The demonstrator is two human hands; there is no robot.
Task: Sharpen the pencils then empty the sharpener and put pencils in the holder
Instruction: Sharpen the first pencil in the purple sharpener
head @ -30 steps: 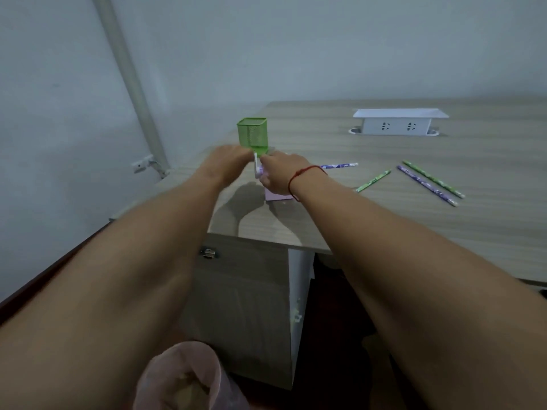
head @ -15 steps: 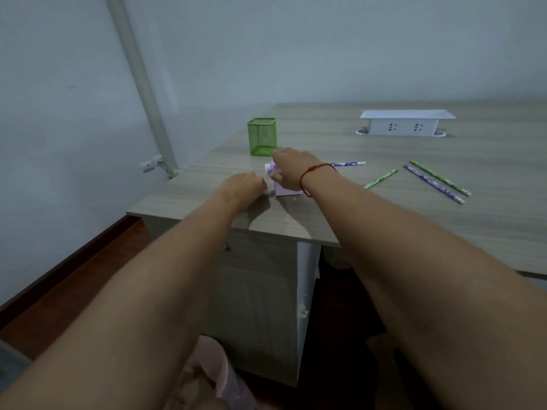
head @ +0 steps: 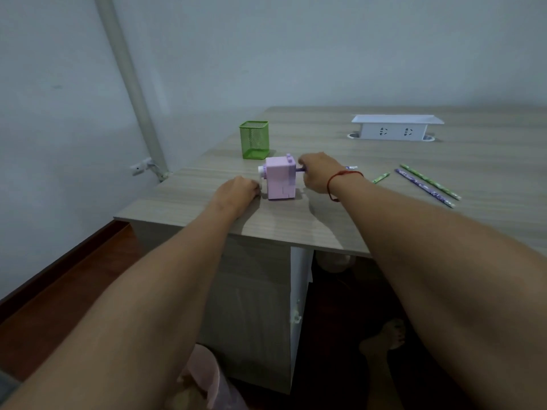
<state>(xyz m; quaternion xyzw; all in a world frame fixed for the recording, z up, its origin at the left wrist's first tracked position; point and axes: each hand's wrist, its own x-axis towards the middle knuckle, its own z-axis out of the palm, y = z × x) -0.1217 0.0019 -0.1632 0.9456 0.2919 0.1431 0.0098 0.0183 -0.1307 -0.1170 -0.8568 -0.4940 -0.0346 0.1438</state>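
A pink box-shaped pencil sharpener [head: 280, 179] stands upright on the wooden desk [head: 370, 214] near its left front corner. My left hand [head: 236, 192] is closed at the white crank on the sharpener's left side. My right hand [head: 318, 174] grips a purple pencil [head: 351, 167] that enters the sharpener's right face; only its far end and a short stub show. A green mesh holder [head: 254, 139] stands empty-looking behind the sharpener. Three more pencils lie to the right: a short green one [head: 381, 177], a purple one [head: 424, 187] and a green one [head: 430, 182].
A white socket box [head: 396, 127] sits at the back of the desk. A pale pipe [head: 130, 84] runs up the wall on the left. A pink bin [head: 204, 380] stands on the floor below the desk edge, beside a bare foot [head: 381, 338].
The sharpener has come down from in front of the holder onto the desk. My left hand moved to the crank, my right hand shifted to the pencil on the right side.
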